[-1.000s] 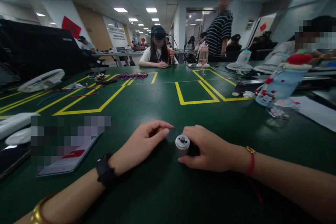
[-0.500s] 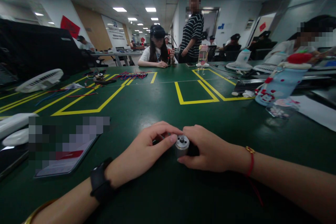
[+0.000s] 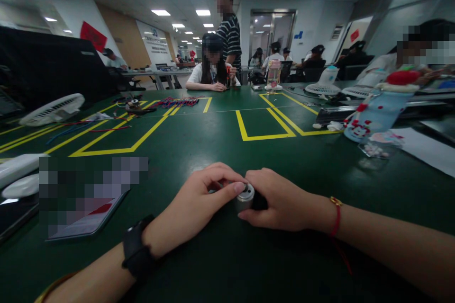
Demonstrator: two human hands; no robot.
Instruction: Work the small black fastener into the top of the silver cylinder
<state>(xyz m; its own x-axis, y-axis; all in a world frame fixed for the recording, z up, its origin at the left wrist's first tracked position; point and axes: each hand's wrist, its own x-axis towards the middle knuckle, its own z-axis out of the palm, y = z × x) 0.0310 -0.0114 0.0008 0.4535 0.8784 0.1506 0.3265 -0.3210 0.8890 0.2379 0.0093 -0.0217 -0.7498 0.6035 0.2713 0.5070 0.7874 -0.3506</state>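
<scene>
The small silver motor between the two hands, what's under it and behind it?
The motor rests on the green table. The right hand wraps its rear, hiding what lies behind; the left hand touches its front.

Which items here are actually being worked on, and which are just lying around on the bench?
In hand:
- small metal cylinder, gripped by the right hand
- left hand, fingertip on the cylinder's end

Lying about:
- phone
- white fan
- red and blue wires
- decorated bottle
- sheet of paper
- green table with yellow tape
</scene>
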